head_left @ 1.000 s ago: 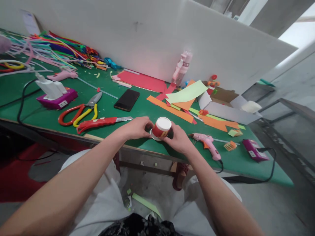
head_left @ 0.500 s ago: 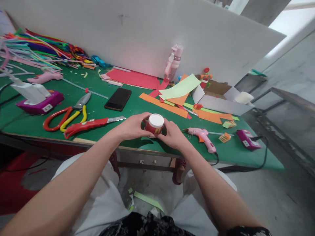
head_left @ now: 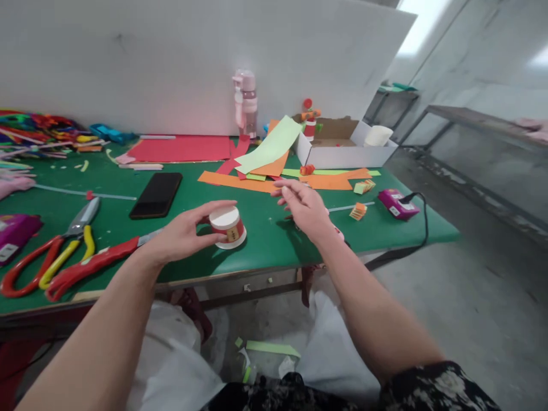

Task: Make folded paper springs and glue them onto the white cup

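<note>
A small red and white paper cup (head_left: 228, 227) stands near the table's front edge, tilted slightly in view. My left hand (head_left: 188, 231) holds it from the left, thumb in front and fingers behind. To the right, my right hand (head_left: 302, 208) hovers over the table, its fingers loosely bent and apart, with nothing seen in them. It covers most of a pink glue gun (head_left: 338, 233). Beyond it lie orange paper strips (head_left: 327, 181) and a small red curl of paper (head_left: 307, 170).
A black phone (head_left: 156, 195), pliers (head_left: 77, 228) and a red-handled knife (head_left: 96, 264) lie left. Behind are red sheets (head_left: 182, 148), a pink bottle (head_left: 246, 105) and a white box (head_left: 346, 155). A purple power block (head_left: 398, 204) sits right.
My right hand has let go of the cup and moved right, over the glue gun. My left hand still holds the cup. The view has turned to the right.
</note>
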Motion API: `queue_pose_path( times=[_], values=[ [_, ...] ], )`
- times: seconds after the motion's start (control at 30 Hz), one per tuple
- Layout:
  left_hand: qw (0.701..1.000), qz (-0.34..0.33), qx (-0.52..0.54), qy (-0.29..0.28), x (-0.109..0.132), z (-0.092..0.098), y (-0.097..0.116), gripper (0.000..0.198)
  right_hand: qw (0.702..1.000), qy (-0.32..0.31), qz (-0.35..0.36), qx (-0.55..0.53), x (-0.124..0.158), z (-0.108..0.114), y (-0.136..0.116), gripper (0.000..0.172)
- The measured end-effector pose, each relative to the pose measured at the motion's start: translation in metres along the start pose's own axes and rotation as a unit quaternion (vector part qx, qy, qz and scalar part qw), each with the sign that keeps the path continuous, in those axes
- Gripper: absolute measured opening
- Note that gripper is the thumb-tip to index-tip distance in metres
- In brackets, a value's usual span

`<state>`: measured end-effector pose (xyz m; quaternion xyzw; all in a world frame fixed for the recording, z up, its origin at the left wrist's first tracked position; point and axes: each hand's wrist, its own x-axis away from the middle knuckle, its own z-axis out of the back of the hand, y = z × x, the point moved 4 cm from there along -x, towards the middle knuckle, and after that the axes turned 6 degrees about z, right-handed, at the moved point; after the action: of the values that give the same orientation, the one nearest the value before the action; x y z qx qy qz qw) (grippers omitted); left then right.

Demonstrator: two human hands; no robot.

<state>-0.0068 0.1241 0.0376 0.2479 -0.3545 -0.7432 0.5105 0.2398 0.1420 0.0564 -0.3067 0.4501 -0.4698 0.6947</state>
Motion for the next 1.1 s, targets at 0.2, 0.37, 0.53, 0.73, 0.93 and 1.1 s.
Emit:
queue_pose_path(
  times=[0.2,0.37,0.53,0.73,0.93,1.1],
  values=[
    [0.986,0.049,-0.086,0.135,-0.007,-0.003,0.014,0.061,0.994,-0.084,0.013,0.073,0.009,-0.028,0.004,0.024],
    [0.978,0.07,-0.115,0.159,-0.007,-0.004,0.017,0.057,0.987,-0.147,0.011,0.057,0.012,-0.051,0.006,0.031],
    [0.961,0.104,0.11,0.23,-0.007,0.007,0.015,0.056,0.952,-0.049,-0.162,-0.254,0.01,-0.061,0.012,0.024],
    [0.93,0.055,0.263,0.25,-0.008,0.007,0.024,0.061,0.762,-0.141,-0.27,-0.571,0.02,-0.082,-0.008,0.055],
    [0.937,0.031,0.238,0.252,0.001,0.003,0.023,0.066,0.775,-0.126,-0.207,-0.583,0.019,-0.08,-0.017,0.056],
    [0.944,0.001,0.238,0.23,0.007,0.004,0.013,0.065,0.801,-0.095,-0.191,-0.559,0.019,-0.076,-0.015,0.08]
  ],
)
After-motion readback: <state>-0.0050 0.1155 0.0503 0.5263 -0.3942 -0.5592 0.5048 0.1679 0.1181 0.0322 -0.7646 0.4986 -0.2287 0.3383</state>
